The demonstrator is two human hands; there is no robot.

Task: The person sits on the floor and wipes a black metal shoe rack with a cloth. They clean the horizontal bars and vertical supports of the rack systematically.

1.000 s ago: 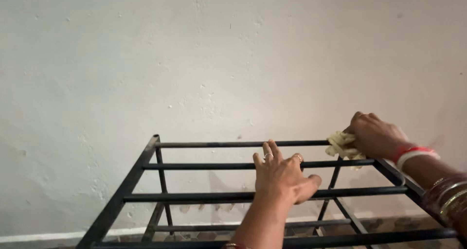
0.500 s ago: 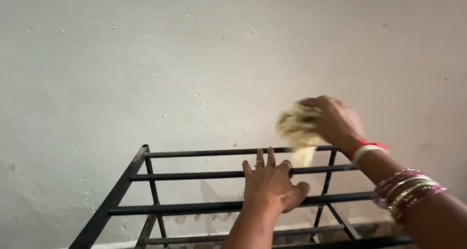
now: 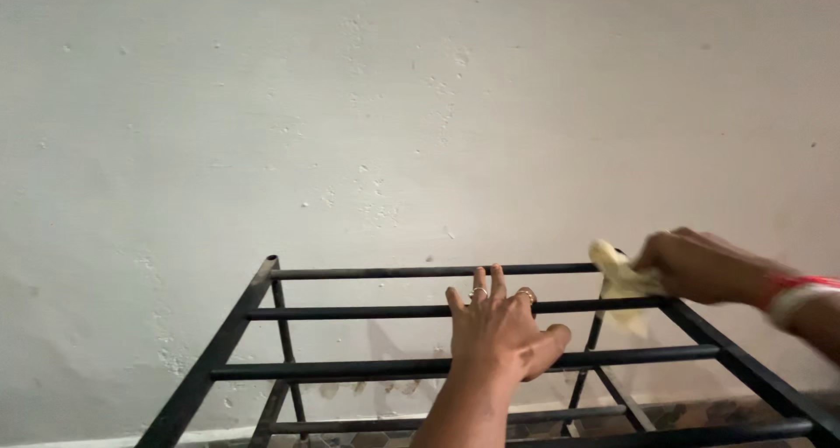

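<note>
A black metal rack of round bars stands against a white wall. My left hand lies flat on its top bars near the middle, fingers spread, thumb hooked over a bar. My right hand is closed on a crumpled pale yellow cloth, which touches the rack's far right corner. Red, white and gold bangles sit on my right wrist at the frame's edge.
The rough white wall rises directly behind the rack. A lower tier of bars shows through the top. A strip of patterned floor is visible at the bottom right.
My right hand lifted the cloth up off the far right corner toward the wall, then swung it back down onto that corner. My left hand stayed on the bars.
</note>
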